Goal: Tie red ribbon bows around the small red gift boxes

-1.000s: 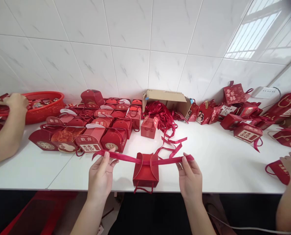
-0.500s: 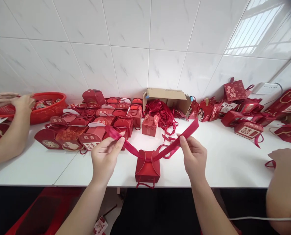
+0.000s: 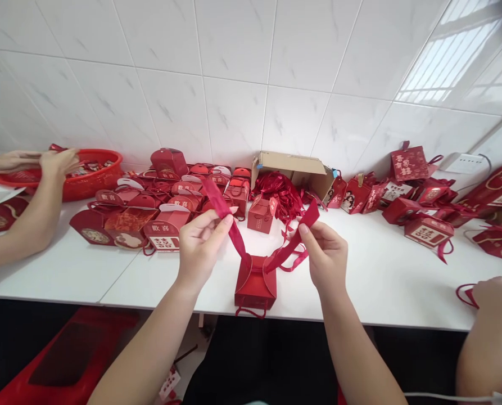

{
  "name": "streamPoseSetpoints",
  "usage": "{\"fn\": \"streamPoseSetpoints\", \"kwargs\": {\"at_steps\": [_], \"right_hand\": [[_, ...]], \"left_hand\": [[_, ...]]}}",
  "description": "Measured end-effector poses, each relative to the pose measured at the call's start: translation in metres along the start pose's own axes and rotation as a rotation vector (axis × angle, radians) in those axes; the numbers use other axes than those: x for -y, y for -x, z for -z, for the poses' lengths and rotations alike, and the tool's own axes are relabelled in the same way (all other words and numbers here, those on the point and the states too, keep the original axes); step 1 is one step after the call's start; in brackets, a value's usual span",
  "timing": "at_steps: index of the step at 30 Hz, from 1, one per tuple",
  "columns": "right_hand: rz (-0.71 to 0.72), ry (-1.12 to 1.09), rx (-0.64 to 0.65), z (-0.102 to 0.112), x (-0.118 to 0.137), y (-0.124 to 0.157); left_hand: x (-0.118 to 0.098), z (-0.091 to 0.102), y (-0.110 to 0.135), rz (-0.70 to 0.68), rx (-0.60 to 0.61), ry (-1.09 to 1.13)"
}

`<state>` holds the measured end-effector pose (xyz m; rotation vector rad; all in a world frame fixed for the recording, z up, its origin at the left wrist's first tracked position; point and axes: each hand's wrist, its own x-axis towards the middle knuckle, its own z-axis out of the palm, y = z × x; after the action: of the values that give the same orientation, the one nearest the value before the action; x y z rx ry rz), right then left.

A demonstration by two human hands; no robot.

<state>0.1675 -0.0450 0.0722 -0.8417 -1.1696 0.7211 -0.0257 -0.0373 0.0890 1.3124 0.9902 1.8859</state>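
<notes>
A small red gift box (image 3: 256,289) stands near the table's front edge, with a dark red cord handle (image 3: 251,311) hanging on its near side. A red ribbon (image 3: 285,252) runs through its top, and both ends rise from it in a V. My left hand (image 3: 204,242) pinches one end between thumb and fingers, up and to the left of the box. On the other side my right hand (image 3: 325,253) pinches the second end, its tip sticking up past the thumb. Neither hand touches the box itself.
Rows of red boxes (image 3: 166,225) fill the left. Behind, a cardboard carton (image 3: 295,162) spills a heap of ribbons (image 3: 279,191). More red boxes (image 3: 428,229) lie at right. Co-workers' hands show beside a red basin (image 3: 107,180) and at the right edge, near a red cord.
My hands have come closer together, the left one moving right and up, the right one slightly left. The ribbon's V is narrower. The view has shifted a little.
</notes>
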Motion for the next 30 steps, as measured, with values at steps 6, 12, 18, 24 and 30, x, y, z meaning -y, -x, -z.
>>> {"fn": "streamPoseSetpoints", "kwargs": {"at_steps": [6,12,18,24,30], "right_hand": [[0.004,-0.036,0.006,-0.006,0.003,-0.004],[0.083,0.015,-0.029,-0.002,0.006,-0.005],[0.097,-0.077,-0.005,0.000,0.009,-0.007],[0.104,-0.057,-0.010,0.000,0.013,-0.009],[0.048,-0.042,0.022,-0.005,0.017,-0.011]], "left_hand": [[-0.008,-0.011,-0.007,-0.035,0.060,0.078],[-0.017,-0.012,-0.011,-0.162,0.047,0.112],[-0.012,-0.011,-0.005,-0.119,0.061,0.072],[-0.014,-0.011,-0.008,-0.130,0.058,0.075],[-0.018,-0.017,-0.008,-0.082,0.125,0.105]]}}
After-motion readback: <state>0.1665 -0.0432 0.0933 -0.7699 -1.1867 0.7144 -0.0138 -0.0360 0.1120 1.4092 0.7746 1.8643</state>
